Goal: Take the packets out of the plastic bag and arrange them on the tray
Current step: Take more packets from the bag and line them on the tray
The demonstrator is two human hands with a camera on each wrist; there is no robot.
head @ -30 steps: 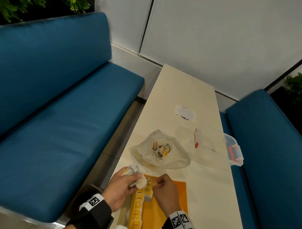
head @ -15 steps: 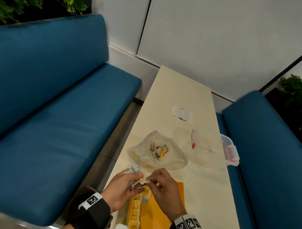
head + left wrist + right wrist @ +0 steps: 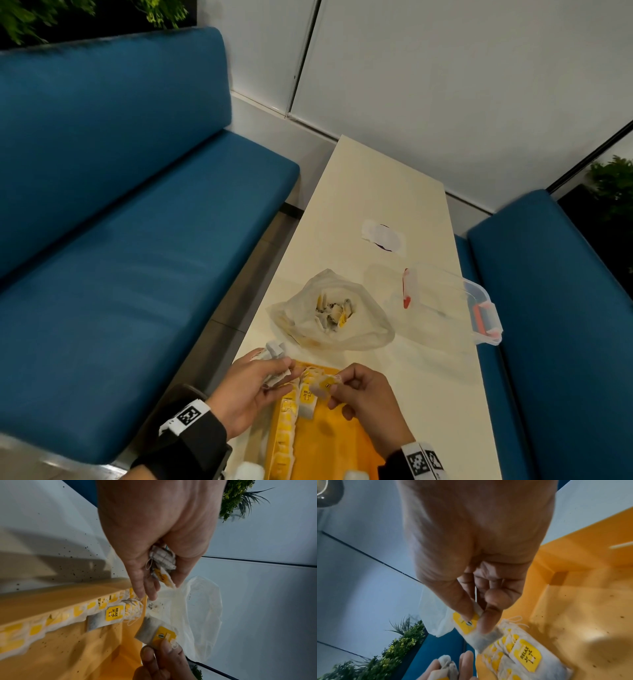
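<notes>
A clear plastic bag (image 3: 330, 313) with several tea packets inside lies open on the pale table. Nearer to me sits a yellow tray (image 3: 339, 442) (image 3: 72, 650) (image 3: 573, 601) with a row of white packets with yellow tags (image 3: 286, 431) (image 3: 51, 618) (image 3: 518, 654) along its left side. My left hand (image 3: 255, 387) (image 3: 154, 566) grips a bunch of packets (image 3: 163, 561) (image 3: 274, 353) at the tray's far left corner. My right hand (image 3: 359, 390) (image 3: 477, 616) pinches one packet (image 3: 323, 386) (image 3: 156, 634) (image 3: 476, 631) by its yellow tag, just above the tray's row.
A clear lidded box with red clips (image 3: 448, 305) stands right of the bag, at the table's right edge. A white paper piece (image 3: 385, 237) lies farther back. Blue benches (image 3: 120, 240) flank the table on both sides. Dark crumbs speckle the tray floor.
My right hand has drawn a single packet away from the left hand's bunch and holds it to the right, over the tray. The head view has shifted slightly.
</notes>
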